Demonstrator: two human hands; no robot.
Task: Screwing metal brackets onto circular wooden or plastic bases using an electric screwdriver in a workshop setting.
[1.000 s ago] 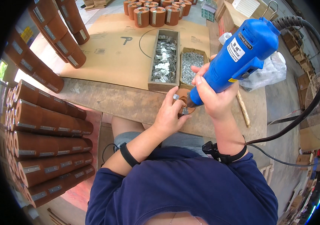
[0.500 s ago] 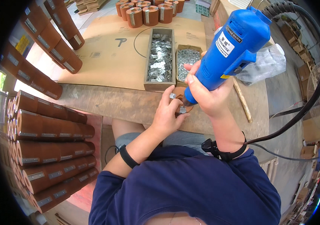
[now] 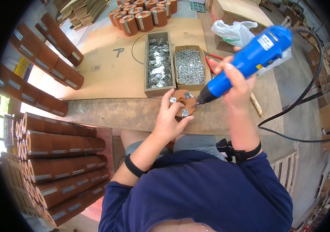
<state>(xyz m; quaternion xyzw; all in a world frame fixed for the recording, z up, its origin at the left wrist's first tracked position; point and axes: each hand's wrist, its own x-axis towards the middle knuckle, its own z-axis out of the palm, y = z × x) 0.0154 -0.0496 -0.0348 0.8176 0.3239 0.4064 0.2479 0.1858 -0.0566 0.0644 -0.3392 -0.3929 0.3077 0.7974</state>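
My right hand (image 3: 239, 86) is wrapped round a blue electric screwdriver (image 3: 246, 58) with a black cable. Its dark nose points down to the left, the bit close to the right edge of a reddish-brown cylinder (image 3: 190, 102); I cannot tell whether it touches. That cylinder has a hole in its middle and small bent metal clips (image 3: 185, 112) on its upper face. Against the bench, my left hand (image 3: 167, 121) grips the cylinder, with a finger at the hole and the thumb at its near side.
Beyond the cylinder stand a wooden box (image 3: 147, 65) of metal clips and a carton (image 3: 178, 87) of screws. Red-handled pliers (image 3: 211, 63) lie beside the carton, and a wooden stick (image 3: 256, 105) to the right. Brown cylinders (image 3: 64, 144) are stacked at left, more (image 3: 144, 21) at the back.
The screwdriver has tilted over and moved right, off the cylinder's middle area. More of the cylinder and its clips now shows. My left hand still holds it, and the whole view has shifted slightly.
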